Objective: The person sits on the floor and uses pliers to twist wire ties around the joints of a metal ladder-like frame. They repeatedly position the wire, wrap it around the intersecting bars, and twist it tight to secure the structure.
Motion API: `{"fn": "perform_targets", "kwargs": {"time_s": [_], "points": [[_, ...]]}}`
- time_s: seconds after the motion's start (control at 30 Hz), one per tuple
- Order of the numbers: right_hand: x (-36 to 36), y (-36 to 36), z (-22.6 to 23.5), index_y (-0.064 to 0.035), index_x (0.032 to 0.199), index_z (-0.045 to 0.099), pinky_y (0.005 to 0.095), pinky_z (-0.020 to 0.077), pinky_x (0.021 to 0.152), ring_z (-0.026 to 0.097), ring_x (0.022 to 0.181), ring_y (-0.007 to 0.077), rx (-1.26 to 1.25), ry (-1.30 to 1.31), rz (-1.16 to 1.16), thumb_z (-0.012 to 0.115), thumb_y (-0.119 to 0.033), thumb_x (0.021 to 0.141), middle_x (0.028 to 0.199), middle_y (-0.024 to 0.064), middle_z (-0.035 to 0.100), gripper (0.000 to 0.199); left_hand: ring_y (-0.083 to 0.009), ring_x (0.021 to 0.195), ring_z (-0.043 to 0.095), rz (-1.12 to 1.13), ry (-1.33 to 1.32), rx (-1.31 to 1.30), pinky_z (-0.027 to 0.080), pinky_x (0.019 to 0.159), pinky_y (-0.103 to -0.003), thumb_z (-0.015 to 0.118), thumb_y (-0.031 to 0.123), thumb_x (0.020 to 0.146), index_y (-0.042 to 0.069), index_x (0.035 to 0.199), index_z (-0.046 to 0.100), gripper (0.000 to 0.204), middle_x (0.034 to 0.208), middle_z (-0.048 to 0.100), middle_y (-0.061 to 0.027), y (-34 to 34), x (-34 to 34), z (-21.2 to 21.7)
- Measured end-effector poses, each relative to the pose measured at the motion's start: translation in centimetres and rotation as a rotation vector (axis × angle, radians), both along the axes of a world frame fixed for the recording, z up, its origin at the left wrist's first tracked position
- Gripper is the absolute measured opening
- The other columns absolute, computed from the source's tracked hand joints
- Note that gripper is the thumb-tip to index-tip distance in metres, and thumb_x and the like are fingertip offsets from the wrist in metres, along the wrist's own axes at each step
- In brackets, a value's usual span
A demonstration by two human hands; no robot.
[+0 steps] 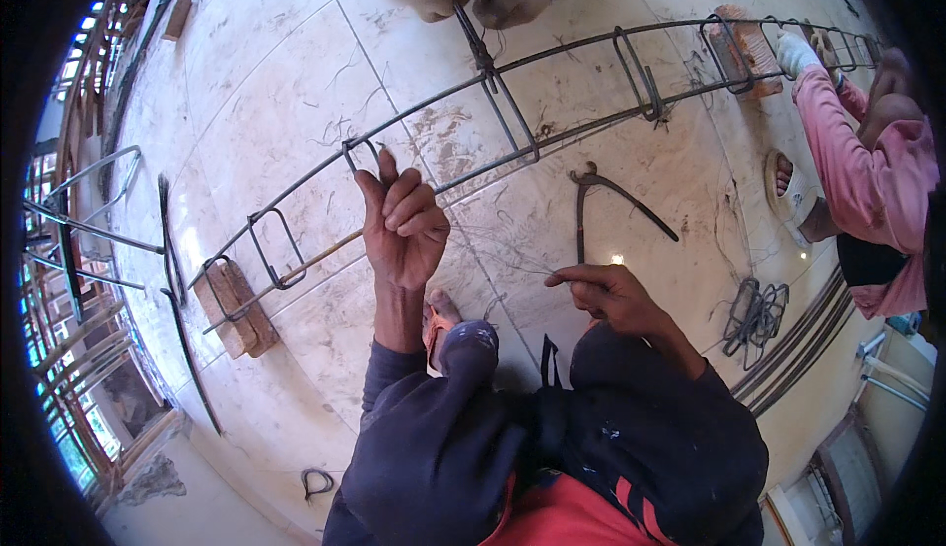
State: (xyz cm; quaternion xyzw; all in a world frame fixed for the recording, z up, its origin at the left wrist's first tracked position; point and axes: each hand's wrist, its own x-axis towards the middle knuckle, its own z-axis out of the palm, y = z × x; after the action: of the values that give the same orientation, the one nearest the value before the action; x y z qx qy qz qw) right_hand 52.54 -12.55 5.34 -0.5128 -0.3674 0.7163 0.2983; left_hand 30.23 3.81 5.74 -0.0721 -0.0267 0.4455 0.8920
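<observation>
My left hand grips a stirrup on the rebar cage, right hand pinching thin tie wire (pincers idle on floor); several stirrups look placed, this tie unfinished.

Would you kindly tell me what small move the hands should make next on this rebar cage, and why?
Probably bring the right hand with its thin tie wire up to the left hand. The left hand already pinches the stirrup on the rebar cage, while the pincers lie unused on the floor.
</observation>
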Motion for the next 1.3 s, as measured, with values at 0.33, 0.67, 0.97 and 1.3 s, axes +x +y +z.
{"fn": "perform_targets", "kwargs": {"time_s": [0.33, 0.67, 0.97, 1.3], "points": [[0.5, -0.1, -1.2, -0.0067, 0.124, 0.058, 0.0265, 0.0363, 0.053, 0.039, 0.054, 0.0084, 0.033, 0.009, -0.010, 0.048, -0.019, 0.098, 0.065, -0.0004, 0.049, 0.031, -0.0048, 0.062, 0.038, 0.240, 0.275, 0.188, 0.033, 0.055, -0.018, 0.046, 0.030, 0.100, 0.011, 0.123, 0.056, 0.032, 0.074, 0.046, 0.0040, 1.1, 2.1, 0.6], [0.3, -1.2, -1.6, -0.0069, 0.116, 0.063, 0.0339, 0.0483, 0.061, 0.061, 0.063, 0.0282, 0.451, -0.545, -0.149, 0.058, -0.010, 0.089, 0.083, 0.0166, 0.067, 0.028, -0.0030, 0.048, 0.029, 0.414, 0.966, 0.218, 0.026, 0.043, -0.019, 0.049, 0.024, 0.100, 0.000, 0.121, 0.052, 0.033, 0.066, 0.048, 0.0019, 3.1, 1.7, -2.0], [2.0, -2.5, -4.0, -0.0108, 0.112, 0.064, 0.0416, 0.0524, 0.071, 0.065, 0.086, 0.0332, 0.406, -0.710, -0.019, 0.056, -0.017, 0.090, 0.101, 0.0169, 0.066, 0.024, -0.0058, 0.051, 0.044, 0.340, 1.376, 0.343, 0.041, 0.050, -0.023, 0.053, 0.024, 0.099, -0.005, 0.113, 0.057, 0.032, 0.069, 0.051, -0.0003, 2.9, 3.6, -3.4], [2.8, -0.6, -4.3, -0.0046, 0.121, 0.059, 0.0323, 0.0494, 0.080, 0.064, 0.088, 0.0220, 0.232, -0.431, 0.011, 0.058, -0.015, 0.090, 0.105, 0.0169, 0.066, 0.033, -0.0151, 0.073, 0.065, 0.096, 1.469, 0.438, 0.053, 0.072, -0.028, 0.060, 0.024, 0.095, -0.006, 0.100, 0.064, 0.031, 0.080, 0.067, -0.0092, -0.7, 5.4, -6.9]]}}
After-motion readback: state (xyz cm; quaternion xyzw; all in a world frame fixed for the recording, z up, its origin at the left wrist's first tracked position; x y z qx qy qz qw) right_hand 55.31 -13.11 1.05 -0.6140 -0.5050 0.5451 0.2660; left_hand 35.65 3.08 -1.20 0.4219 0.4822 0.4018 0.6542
